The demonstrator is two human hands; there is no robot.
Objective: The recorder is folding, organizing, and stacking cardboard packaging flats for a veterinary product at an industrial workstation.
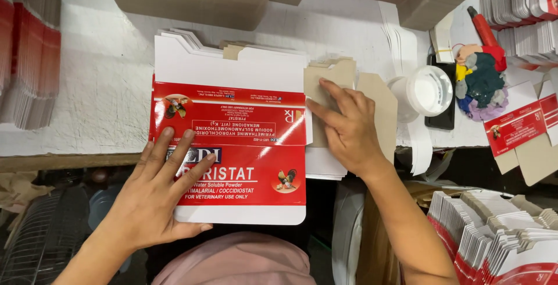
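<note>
Left hand [152, 195] lies flat and open on the red-and-white carton blank [232, 145]. Right hand [349, 128], fingers spread, presses the brown side flap [325, 81]. I'd press evenly along the flap, keeping the blank pinned square.

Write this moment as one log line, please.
left hand: flat on red-and-white carton blank | right hand: fingers pressing brown side flap | nearby: white round tub

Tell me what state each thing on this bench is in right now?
Red and white carton blank: flat, unfolded, on a stack.
Left hand: spread flat, pressing the blank.
Right hand: fingers flat on the brown flap.
White tub: lid on.
Folded cartons: stacked on edge.
</note>
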